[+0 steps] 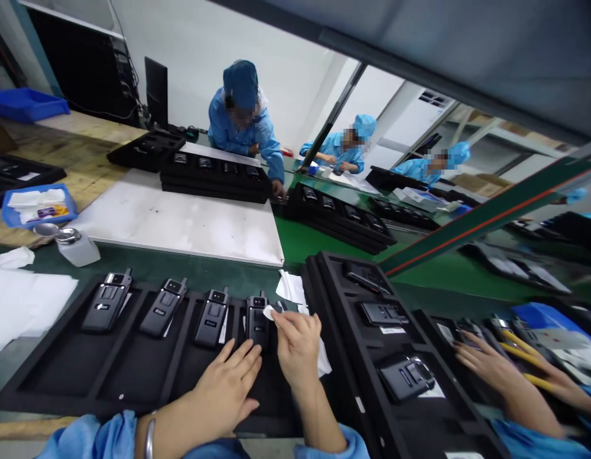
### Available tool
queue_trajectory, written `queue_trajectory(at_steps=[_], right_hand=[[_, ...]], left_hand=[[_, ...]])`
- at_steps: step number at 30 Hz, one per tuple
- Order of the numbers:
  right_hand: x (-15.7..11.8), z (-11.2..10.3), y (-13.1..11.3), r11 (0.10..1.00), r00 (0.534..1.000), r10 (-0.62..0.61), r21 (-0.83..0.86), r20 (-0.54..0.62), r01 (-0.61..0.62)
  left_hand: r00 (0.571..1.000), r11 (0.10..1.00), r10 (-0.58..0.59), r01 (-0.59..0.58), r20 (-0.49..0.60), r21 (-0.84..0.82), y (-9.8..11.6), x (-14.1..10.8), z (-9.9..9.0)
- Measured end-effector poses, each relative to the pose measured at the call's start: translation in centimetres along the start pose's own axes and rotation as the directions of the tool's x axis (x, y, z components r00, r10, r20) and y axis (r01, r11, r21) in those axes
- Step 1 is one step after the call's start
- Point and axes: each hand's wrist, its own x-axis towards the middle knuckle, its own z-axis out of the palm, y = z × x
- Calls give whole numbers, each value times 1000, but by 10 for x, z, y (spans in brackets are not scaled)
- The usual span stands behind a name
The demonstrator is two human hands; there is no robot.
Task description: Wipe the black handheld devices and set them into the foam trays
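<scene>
Four black handheld radios lie in a black foam tray [89, 373]: one at the left [106, 306], a second [164, 310], a third [211, 322] and a fourth [257, 322]. My left hand [228, 386] rests palm down with its fingers extended, fingertips at the lower end of the fourth radio. Above that radio's right side, my right hand [298, 344] pinches a small white cloth [269, 312]. A crumpled white cloth [291, 287] lies just beyond my right hand.
Stacked trays with radios [343, 357] stand at my right. Beside them are a co-worker's hands [491, 366] and yellow-handled pliers [525, 354]. A metal-topped bottle [80, 248] and a blue bin [39, 207] stand left. Several people sit beyond.
</scene>
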Motion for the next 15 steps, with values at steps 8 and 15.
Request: queue_trajectory(at_steps=[8, 15], right_hand=[[37, 25, 4, 957, 941, -210, -142, 266, 254], [25, 9, 31, 950, 964, -189, -211, 189, 228]], left_hand=[[999, 999, 12, -10, 46, -41, -8, -2, 3], [999, 999, 30, -28, 39, -36, -9, -2, 7]])
